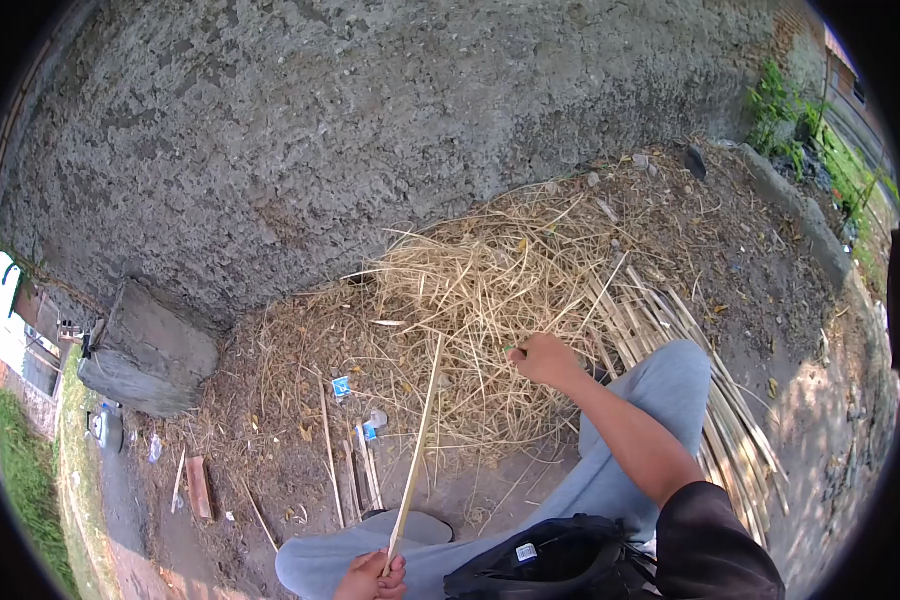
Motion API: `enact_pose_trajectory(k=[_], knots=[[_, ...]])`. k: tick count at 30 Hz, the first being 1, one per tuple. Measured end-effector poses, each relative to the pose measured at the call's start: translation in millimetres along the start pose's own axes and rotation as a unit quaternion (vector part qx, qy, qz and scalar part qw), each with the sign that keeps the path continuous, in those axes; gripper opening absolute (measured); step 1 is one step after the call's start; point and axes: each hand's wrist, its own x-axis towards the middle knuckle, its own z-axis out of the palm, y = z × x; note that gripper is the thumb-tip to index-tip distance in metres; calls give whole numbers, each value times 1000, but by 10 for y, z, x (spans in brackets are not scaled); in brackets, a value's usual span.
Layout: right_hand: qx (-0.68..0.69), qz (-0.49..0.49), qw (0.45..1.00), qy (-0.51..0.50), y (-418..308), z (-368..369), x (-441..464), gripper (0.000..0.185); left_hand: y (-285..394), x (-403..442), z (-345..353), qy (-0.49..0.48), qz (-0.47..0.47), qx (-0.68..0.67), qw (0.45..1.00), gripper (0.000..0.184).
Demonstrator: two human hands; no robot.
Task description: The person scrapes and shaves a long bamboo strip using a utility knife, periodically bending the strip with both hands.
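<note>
My left hand is closed round the lower end of a long, pale bamboo strip. The strip slants upward, its far end in front of the shavings. Above my bent knee, my right hand has its fingers curled together, apart from the strip. A tiny green bit shows by those fingers, too small to name. Beneath and beyond that hand lies a heap of thin bamboo shavings. Split bamboo slats lie in a bundle beside my right leg.
A rough grey wall rises behind the heap. A concrete block stands at its left. Loose sticks, a brick-red piece and blue-and-white litter lie on the dirt. A black bag rests on my lap.
</note>
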Motion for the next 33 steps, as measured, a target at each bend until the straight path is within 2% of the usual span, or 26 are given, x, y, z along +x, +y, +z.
enact_pose_trajectory(k=[1, 2, 3, 4, 5, 6, 7, 9, 11, 13, 15, 16, 18, 21, 23, 25, 27, 30, 31, 33], knots=[[-19, -26, 998, -62, -91, 26, -56, 47, -2, 28, -36, 1, 3, -10, 1000, 27], [-22, -33, 997, -65, -155, 21, -77, 47, 0, 87, -85, -43, 31, -16, 998, 28], [64, -23, 991, -115, -285, -78, -162, 51, 16, 155, -138, -87, 59, -20, 994, 30], [148, -13, 976, -162, -388, -152, -210, 55, 58, 262, -210, -85, 61, -24, 994, 30], [146, -17, 976, -162, -439, -168, -213, 55, 124, 391, -284, -161, 27, -64, 985, 37], [262, 14, 953, -150, -475, -178, -219, 58, 177, 452, -302, -236, -8, -103, 966, 47], [373, 45, 916, -137, -607, -302, -259, 60, 273, 409, -226, -237, -5, -104, 966, 47], [397, 41, 907, -130, -658, -445, -324, 57, 523, 328, -73, -180, 49, -14, 982, 56], [487, 43, 863, -128, -588, -354, -270, 40, 694, 382, -99, -190, 71, 19, 979, 58], [506, 29, 854, -114, -629, -403, -316, 36, 870, 398, -84, -199, 89, 53, 975, 61], [482, -85, 870, 50, -642, -352, -351, 33, 1070, 372, -10, -187, 77, 151, 968, 61], [485, -84, 869, 50, -646, -361, -361, 33, 1166, 349, 39, -184, 76, 152, 968, 61], [520, -73, 848, 66, -638, -420, -385, 28, 1351, 299, 152, -121, 96, 306, 940, 59], [533, -24, 844, 45, -594, -574, -418, 25, 1595, 267, 208, -89, 128, 385, 910, 56], [549, -27, 833, 66, -599, -622, -417, 23, 1706, 256, 214, -85, 140, 414, 895, 56], [564, -30, 821, 86, -597, -631, -398, 21, 1783, 363, 150, -50, 174, 479, 859, 57], [613, -29, 786, 71, -588, -620, -381, 21, 1838, 454, 95, -27, 209, 495, 843, 56], [631, -18, 775, 30, -565, -672, -404, 26, 1857, 705, 0, 84, 324, 501, 798, 48], [628, -18, 777, 30, -561, -652, -393, 26, 1838, 784, -30, 82, 325, 499, 799, 48], [644, 23, 756, 114, -560, -601, -363, 27, 1813, 889, -48, 99, 361, 496, 784, 47]])
